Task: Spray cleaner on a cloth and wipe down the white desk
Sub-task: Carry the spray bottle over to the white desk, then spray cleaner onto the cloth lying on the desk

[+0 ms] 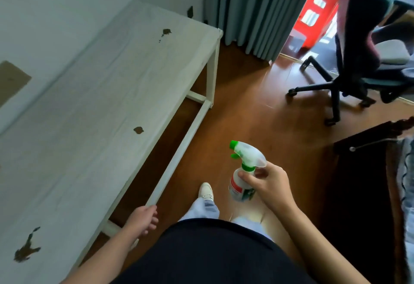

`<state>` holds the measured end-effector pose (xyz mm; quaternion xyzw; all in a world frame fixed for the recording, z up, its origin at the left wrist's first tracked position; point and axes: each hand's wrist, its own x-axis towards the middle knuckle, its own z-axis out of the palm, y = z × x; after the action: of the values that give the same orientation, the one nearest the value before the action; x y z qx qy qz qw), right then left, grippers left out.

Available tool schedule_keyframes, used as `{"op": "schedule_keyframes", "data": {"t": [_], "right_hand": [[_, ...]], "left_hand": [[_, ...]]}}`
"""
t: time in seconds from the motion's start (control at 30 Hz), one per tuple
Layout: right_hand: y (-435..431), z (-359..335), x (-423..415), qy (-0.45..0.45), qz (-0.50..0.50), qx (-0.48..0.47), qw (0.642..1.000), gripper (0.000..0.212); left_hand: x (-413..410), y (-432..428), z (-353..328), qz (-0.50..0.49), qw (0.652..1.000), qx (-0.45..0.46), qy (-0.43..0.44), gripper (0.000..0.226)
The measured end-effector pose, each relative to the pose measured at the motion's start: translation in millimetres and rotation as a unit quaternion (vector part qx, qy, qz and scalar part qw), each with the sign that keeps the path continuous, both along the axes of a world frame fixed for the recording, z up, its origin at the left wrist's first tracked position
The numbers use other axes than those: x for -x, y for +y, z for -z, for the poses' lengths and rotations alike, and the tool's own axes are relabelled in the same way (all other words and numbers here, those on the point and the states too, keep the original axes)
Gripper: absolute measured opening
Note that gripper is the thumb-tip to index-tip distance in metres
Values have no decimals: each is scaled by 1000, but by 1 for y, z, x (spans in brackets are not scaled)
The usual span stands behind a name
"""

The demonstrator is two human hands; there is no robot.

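Observation:
The white desk [94, 109] runs along the wall on the left, with brown stains near its far end [166, 31], at its front edge [138, 130] and at its near left [25, 249]. My right hand [270, 186] grips the neck of a clear spray bottle [243, 171] with a green nozzle, held over the floor to the right of the desk. My left hand [144, 218] hangs beside the desk's front edge with its fingers loosely curled and holds nothing. No cloth is in view.
A black wheeled office chair [358, 68] stands on the wooden floor at the right. Grey curtains [253, 8] hang behind the desk's far end. A dark wooden piece of furniture [363, 183] sits at the right edge. My foot [206, 190] is on the floor.

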<state>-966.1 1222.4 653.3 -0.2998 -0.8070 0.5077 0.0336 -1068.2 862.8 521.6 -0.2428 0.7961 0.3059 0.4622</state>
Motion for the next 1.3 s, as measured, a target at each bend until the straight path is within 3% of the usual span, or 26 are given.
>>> {"op": "schedule_keyframes", "data": {"t": [0.23,0.4,0.57,0.7,0.8,0.93,1.07,1.3], "right_hand": [[16,-14,109,-13,-90,0,996,29],[1,-20,177,-21,-216,16,976,32],[-38,-16,221,-28,-340,10,940,41],[-93,-14,250,-24,-439,11,898,38],[-150,-20,264,-13,-508,5,861,40],[-239,-31,281,1,-568,16,823,28],[-321,-39,303,13,-577,33,816,27],[-423,-39,326,18,-568,97,817,32]], "left_hand": [[105,81,-50,-12,988,-99,115,28],[103,63,-72,-135,972,-107,159,31],[50,18,-77,-293,948,-45,112,30],[15,-24,-84,-391,909,-20,144,29],[1,-59,-92,-423,890,-2,170,24],[-1,-115,-103,-447,866,27,223,22],[7,-177,-108,-474,843,21,253,19],[12,-264,-108,-429,863,50,264,24]]}}
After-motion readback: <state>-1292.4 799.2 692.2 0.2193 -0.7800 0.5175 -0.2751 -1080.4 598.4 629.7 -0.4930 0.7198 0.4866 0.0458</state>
